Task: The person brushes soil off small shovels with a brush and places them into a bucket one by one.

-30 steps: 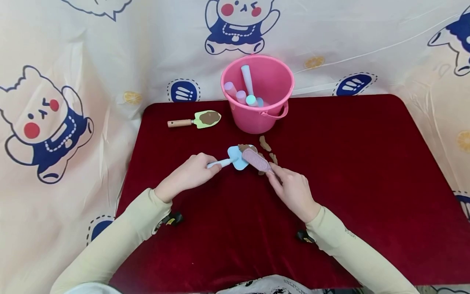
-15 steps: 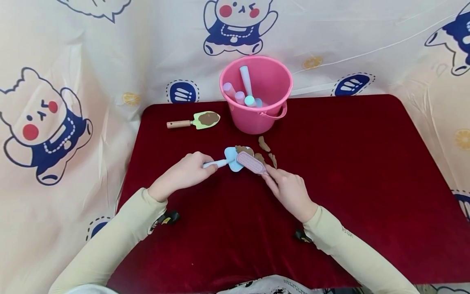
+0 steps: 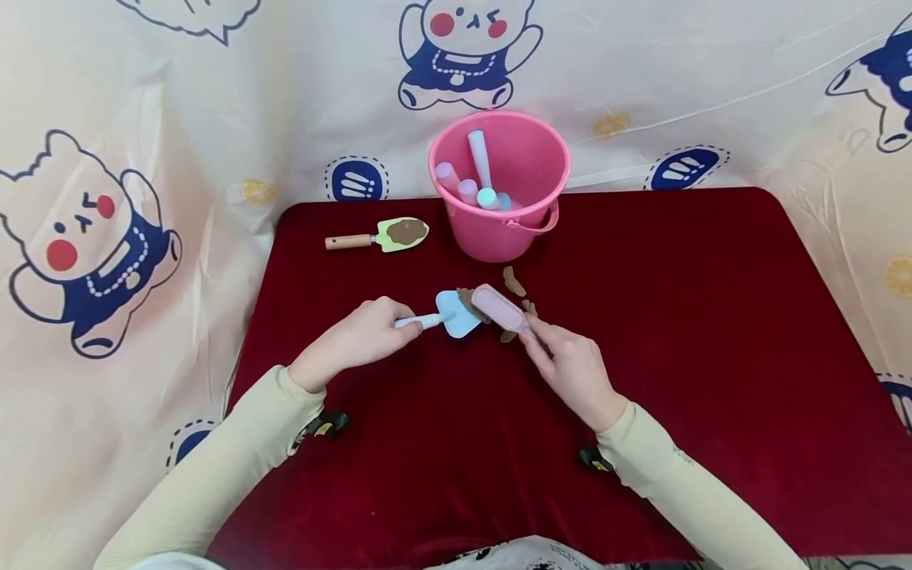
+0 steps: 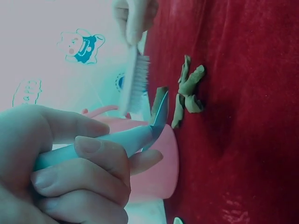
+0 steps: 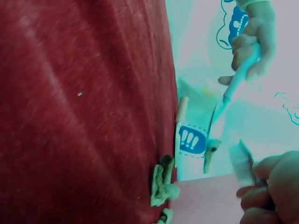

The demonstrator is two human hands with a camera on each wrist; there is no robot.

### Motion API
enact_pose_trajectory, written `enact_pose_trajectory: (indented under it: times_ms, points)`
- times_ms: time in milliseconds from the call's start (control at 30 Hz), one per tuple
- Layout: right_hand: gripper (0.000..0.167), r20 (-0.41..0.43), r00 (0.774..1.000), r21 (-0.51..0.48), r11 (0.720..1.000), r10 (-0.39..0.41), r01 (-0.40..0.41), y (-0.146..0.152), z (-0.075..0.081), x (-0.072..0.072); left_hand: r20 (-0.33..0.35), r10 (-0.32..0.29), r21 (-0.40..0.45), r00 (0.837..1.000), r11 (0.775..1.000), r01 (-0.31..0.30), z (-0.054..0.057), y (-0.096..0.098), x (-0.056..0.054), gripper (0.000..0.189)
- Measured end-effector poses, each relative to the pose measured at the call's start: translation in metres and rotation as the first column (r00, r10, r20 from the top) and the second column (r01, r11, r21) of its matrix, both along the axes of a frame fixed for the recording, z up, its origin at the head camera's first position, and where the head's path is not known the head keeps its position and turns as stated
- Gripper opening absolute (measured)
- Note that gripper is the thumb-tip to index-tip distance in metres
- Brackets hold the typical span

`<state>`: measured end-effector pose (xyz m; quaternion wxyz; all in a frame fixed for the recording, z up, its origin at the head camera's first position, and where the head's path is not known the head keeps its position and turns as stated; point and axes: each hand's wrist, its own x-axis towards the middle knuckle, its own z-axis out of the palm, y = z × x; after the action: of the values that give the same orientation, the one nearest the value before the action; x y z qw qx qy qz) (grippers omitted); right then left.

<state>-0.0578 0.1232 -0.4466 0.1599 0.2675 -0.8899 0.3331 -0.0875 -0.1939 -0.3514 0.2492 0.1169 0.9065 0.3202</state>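
Observation:
My left hand [image 3: 363, 339] grips the handle of a light blue toy shovel [image 3: 456, 323], its blade raised above the table in the left wrist view. A brown clay-like piece [image 4: 159, 100] lies on the blade's far edge. My right hand [image 3: 575, 372] holds a pale lilac brush [image 3: 500, 309] by its handle. Its white bristles [image 4: 140, 77] face down over the blade, and a small gap seems to separate them from the brown piece. Several more brown pieces [image 4: 190, 88] lie on the red cloth below, partly hidden by the brush in the head view.
Behind the hands stands a pink bucket [image 3: 492, 237] with several pastel handles [image 3: 480, 158] in it. To its left lies a green trowel [image 3: 393, 237] with a wooden handle and a flat brown piece on it. A printed curtain [image 3: 299, 95] hangs behind the red table [image 3: 712, 356].
The brush has drawn away to the right and up from the shovel, baring more of the blade. The shovel has tilted a little and stays in the left hand.

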Motion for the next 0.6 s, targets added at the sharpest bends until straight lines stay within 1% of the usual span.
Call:
enact_pose_trajectory:
  times_ms: [100, 167, 233, 333, 467, 600]
  points:
    - [0.034, 0.005, 0.998, -0.008, 0.998, 0.068, -0.068, -0.003, -0.001, 0.002, 0.006, 0.002, 0.002, 1.0, 1.0, -0.002, -0.0014, 0.0026, 0.0014, 0.027]
    - [0.033, 0.029, 0.996, 0.005, 0.997, 0.082, -0.082, -0.0038, -0.0021, 0.0023, 0.0, -0.001, 0.007, 1.0, 1.0, 0.001, -0.0024, 0.0043, 0.0019, 0.027]
    - [0.032, 0.061, 0.996, 0.026, 0.997, 0.068, -0.07, -0.0036, -0.0034, 0.0022, -0.002, -0.007, 0.015, 1.0, 1.0, 0.007, -0.0027, 0.006, 0.0024, 0.027]
    - [0.032, 0.084, 0.996, 0.047, 0.999, 0.021, -0.025, -0.0025, -0.0041, 0.0012, -0.01, -0.012, 0.015, 1.0, 1.0, 0.012, -0.0035, 0.0074, 0.0024, 0.027]
    - [0.033, 0.082, 0.996, 0.044, 0.999, -0.018, 0.014, -0.0019, -0.0039, -0.0001, -0.013, -0.003, 0.011, 1.0, 1.0, 0.003, -0.0043, 0.0074, 0.0016, 0.026]
    - [0.033, 0.076, 0.996, 0.032, 0.999, -0.034, 0.032, -0.002, -0.0033, -0.0004, -0.01, 0.003, 0.008, 1.0, 1.0, -0.003, -0.0047, 0.0074, 0.0006, 0.026]
